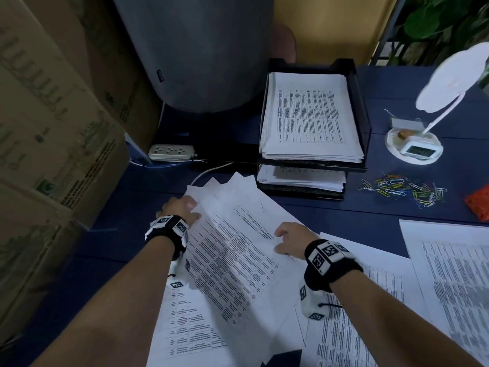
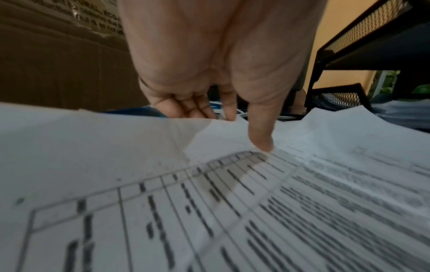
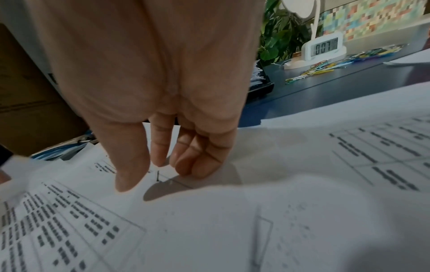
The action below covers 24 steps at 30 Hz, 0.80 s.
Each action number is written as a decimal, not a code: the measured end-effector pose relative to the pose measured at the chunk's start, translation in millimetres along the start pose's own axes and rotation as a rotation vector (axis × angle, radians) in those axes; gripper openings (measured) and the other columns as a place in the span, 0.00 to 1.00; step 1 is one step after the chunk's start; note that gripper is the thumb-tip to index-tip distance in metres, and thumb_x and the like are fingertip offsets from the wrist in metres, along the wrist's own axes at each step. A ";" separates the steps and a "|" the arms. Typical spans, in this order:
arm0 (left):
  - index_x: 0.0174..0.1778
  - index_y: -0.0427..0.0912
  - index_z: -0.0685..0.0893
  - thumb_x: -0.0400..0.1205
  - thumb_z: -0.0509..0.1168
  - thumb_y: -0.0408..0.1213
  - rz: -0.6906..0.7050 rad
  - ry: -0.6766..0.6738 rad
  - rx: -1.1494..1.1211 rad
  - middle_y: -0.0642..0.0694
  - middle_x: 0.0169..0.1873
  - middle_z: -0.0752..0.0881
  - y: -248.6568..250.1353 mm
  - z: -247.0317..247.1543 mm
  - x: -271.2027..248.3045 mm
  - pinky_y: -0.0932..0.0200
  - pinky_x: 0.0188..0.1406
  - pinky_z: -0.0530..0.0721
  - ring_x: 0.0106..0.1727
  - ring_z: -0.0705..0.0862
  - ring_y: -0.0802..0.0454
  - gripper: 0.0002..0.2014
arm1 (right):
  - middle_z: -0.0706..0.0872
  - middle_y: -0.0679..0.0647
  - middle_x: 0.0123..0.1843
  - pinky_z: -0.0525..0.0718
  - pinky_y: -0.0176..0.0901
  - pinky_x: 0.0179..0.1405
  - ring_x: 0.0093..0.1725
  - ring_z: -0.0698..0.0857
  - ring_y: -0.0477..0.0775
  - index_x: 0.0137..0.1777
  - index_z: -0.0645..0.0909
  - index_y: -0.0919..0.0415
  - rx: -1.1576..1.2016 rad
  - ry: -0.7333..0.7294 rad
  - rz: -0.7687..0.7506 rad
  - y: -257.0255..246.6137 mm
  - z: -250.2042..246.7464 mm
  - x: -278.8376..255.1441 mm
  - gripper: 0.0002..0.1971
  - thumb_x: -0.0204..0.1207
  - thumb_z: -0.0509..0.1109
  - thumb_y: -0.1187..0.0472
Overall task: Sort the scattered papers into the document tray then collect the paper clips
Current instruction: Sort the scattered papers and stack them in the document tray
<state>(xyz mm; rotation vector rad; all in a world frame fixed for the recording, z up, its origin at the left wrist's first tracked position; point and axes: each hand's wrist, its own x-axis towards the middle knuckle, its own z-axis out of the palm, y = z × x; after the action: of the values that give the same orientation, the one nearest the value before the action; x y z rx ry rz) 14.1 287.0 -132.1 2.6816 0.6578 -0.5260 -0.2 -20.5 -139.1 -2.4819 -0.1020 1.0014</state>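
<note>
A fanned sheaf of printed papers (image 1: 238,234) lies on the blue desk in front of me. My left hand (image 1: 182,207) pinches its far left edge, thumb (image 2: 260,141) on top and fingers tucked under the edge. My right hand (image 1: 288,242) rests on the sheaf's right side with loosely curled fingertips (image 3: 193,169) touching the sheet and the thumb just above it. The black two-tier document tray (image 1: 362,128) stands behind, both tiers holding stacked sheets. A heap of coloured paper clips (image 1: 404,190) lies to the right of the tray.
More loose sheets (image 1: 449,274) cover the desk at the right and near edge. Cardboard boxes (image 1: 53,128) wall off the left. A grey drum (image 1: 201,49) and a power strip (image 1: 170,152) sit behind. A white lamp base with a clock (image 1: 415,149) and an orange mesh item (image 1: 479,202) are at the right.
</note>
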 end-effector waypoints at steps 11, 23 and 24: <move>0.32 0.53 0.78 0.79 0.70 0.39 0.411 0.040 -0.485 0.50 0.69 0.73 35.3 4.8 -26.5 0.52 0.70 0.66 0.73 0.70 0.48 0.11 | 0.79 0.40 0.46 0.82 0.42 0.48 0.46 0.83 0.44 0.59 0.74 0.44 0.171 0.029 -0.037 -7.3 3.1 -3.4 0.21 0.69 0.77 0.46; 0.51 0.48 0.83 0.77 0.69 0.36 0.234 -0.208 -0.007 0.49 0.52 0.85 15.9 9.3 -38.8 0.57 0.53 0.84 0.52 0.84 0.50 0.08 | 0.69 0.58 0.79 0.75 0.45 0.68 0.75 0.72 0.59 0.80 0.63 0.63 -0.209 0.006 0.151 4.1 -30.6 -2.8 0.26 0.82 0.62 0.62; 0.50 0.49 0.83 0.74 0.72 0.38 0.229 -0.256 0.042 0.49 0.52 0.85 12.2 11.1 -42.1 0.56 0.54 0.85 0.51 0.84 0.50 0.10 | 0.69 0.57 0.79 0.75 0.44 0.68 0.75 0.72 0.58 0.80 0.63 0.62 -0.226 0.002 0.148 4.8 -30.2 -1.8 0.27 0.82 0.62 0.62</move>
<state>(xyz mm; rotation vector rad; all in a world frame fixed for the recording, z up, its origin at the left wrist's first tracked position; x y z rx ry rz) -17.6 256.7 -121.2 2.6183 0.2674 -0.8075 18.3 -36.9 -121.1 -2.7287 -0.0327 1.1013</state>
